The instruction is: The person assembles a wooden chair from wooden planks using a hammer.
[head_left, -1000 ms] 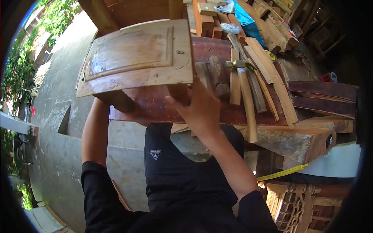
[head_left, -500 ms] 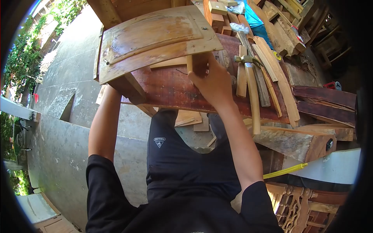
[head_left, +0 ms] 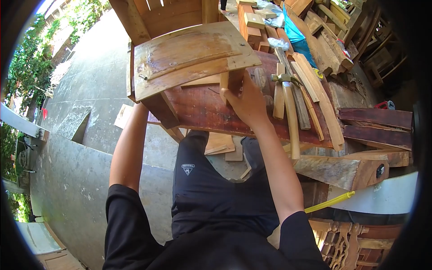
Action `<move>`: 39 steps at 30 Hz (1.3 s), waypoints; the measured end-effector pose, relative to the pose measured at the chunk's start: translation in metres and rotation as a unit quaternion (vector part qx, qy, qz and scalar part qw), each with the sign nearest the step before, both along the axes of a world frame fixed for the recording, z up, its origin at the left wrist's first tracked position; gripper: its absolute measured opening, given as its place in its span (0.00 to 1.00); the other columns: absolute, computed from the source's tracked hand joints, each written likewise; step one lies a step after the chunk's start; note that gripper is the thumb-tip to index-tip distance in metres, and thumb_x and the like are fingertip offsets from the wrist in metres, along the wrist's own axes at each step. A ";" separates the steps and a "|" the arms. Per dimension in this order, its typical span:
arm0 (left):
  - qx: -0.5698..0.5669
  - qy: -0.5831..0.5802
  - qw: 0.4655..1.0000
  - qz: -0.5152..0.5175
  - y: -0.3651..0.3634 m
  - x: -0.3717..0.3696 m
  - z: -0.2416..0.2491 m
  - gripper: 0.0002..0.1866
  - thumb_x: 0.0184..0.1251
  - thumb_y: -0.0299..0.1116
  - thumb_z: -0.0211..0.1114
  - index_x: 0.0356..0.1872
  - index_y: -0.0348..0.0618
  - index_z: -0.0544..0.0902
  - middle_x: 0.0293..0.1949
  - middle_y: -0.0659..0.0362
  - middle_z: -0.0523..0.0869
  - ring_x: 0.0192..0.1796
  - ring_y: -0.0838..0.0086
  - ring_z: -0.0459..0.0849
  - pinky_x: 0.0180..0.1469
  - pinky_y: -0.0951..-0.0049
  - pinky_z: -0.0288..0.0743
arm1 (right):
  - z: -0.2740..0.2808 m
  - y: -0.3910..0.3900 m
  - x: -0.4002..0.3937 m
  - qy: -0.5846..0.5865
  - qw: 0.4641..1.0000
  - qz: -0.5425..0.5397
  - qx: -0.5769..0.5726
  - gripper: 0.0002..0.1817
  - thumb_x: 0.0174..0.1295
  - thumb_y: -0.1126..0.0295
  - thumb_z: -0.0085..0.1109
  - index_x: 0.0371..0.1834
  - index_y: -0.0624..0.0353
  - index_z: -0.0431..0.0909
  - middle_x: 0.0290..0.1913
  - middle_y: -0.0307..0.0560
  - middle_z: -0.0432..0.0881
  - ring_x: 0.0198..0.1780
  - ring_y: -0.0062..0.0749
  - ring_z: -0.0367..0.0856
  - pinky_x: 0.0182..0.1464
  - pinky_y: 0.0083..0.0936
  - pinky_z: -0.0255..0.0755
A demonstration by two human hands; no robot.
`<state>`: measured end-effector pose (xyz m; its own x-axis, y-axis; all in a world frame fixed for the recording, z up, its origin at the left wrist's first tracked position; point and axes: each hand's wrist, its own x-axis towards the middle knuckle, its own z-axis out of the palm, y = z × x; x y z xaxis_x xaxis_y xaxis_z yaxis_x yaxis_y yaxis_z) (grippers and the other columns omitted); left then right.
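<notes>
A wooden furniture piece with a curved, stained panel [head_left: 193, 47] stands tilted on the red-brown workbench [head_left: 198, 105]. My right hand [head_left: 246, 100] is closed around a short wooden leg [head_left: 232, 81] below the panel's right end. My left forearm reaches up behind the leg [head_left: 159, 107] at the panel's left end; the left hand itself is hidden by the wood. A claw hammer [head_left: 290, 101] lies right of my right hand, across wooden strips [head_left: 315, 96], its head away from me.
Stacked timber [head_left: 326, 38] and a blue plastic sheet [head_left: 297, 38] are beyond the bench. Dark curved boards [head_left: 378, 126] and a thick beam [head_left: 342, 168] lie at the right. A carved wooden piece [head_left: 342, 243] is at lower right. Offcuts [head_left: 220, 143] lie on the floor.
The furniture piece has shifted right and slightly down in view, and its panel sits at a different tilt. My right hand still grips the leg; my left forearm has moved a little to the right.
</notes>
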<state>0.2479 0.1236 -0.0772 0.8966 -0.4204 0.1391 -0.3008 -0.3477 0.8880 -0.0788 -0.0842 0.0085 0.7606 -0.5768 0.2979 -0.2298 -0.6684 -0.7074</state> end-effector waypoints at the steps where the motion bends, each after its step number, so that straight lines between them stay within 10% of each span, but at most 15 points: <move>1: -0.001 0.000 1.000 0.000 0.000 0.000 0.001 0.28 0.82 0.44 0.60 0.74 0.37 0.74 0.71 0.52 0.80 0.70 0.65 0.79 0.72 0.62 0.72 | -0.002 0.000 0.003 -0.004 1.000 -0.003 -0.012 0.37 0.64 0.49 0.65 0.71 0.57 0.69 0.55 0.62 0.87 0.56 0.63 0.86 0.59 0.54 0.78; 18: -0.006 0.011 1.000 -0.005 0.000 -0.002 0.002 0.28 0.83 0.44 0.59 0.74 0.37 0.74 0.70 0.52 0.80 0.70 0.65 0.79 0.72 0.62 0.72 | 0.003 0.003 -0.004 -0.006 0.989 -0.007 -0.145 0.40 0.63 0.56 0.68 0.71 0.73 0.65 0.51 0.67 0.83 0.56 0.64 0.80 0.64 0.54 0.69; 39: 0.004 0.018 1.000 0.008 0.001 -0.010 0.015 0.26 0.83 0.44 0.58 0.73 0.37 0.75 0.69 0.53 0.80 0.69 0.65 0.79 0.72 0.63 0.72 | -0.035 0.012 -0.011 -0.013 0.987 -0.064 -0.148 0.32 0.63 0.53 0.70 0.64 0.59 0.71 0.55 0.61 0.82 0.60 0.50 0.83 0.67 0.50 0.65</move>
<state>0.2376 0.1249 -0.0620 0.9075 -0.4070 0.1035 -0.2629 -0.3584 0.8958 -0.0899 -0.0717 -0.0263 0.6769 -0.5535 0.4852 -0.3112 -0.8126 -0.4929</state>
